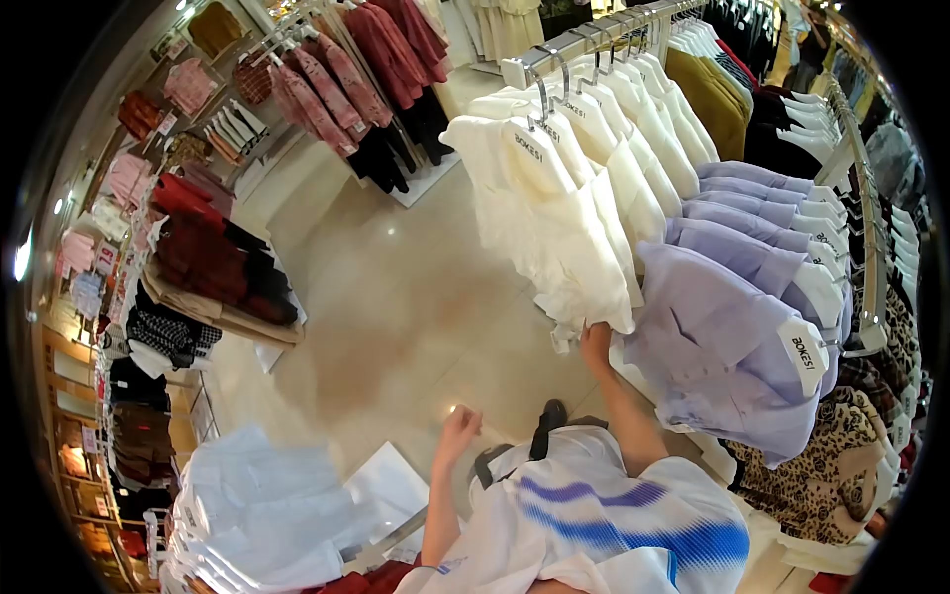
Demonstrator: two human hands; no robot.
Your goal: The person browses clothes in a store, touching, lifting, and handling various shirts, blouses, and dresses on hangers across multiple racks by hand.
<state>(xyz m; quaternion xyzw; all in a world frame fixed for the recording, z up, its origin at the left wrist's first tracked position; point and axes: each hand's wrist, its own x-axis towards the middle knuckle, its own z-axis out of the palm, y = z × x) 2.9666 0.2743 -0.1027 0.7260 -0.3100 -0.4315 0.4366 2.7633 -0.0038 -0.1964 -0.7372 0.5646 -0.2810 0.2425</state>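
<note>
A cream-white blouse (539, 223) hangs at the front end of a rail, on a white hanger marked BOKESI. My right hand (596, 346) is at its lower edge, with the fingers closed on the hem; the fingertips are partly hidden by the cloth. More cream blouses hang close behind it. Just right of that hand hangs a lilac shirt (727, 342) on another BOKESI hanger, with several alike behind it. My left hand (458, 431) is held low in front of my body, fingers curled in, nothing visible in it.
A metal rail (594, 40) carries the cream blouses, and a second rail (871, 228) the lilac shirts. Leopard-print garments (821, 470) hang at lower right. Pale blue shirts (262, 505) hang at lower left, near a white board (391, 487). Pink and red clothes (336, 84) hang farther off.
</note>
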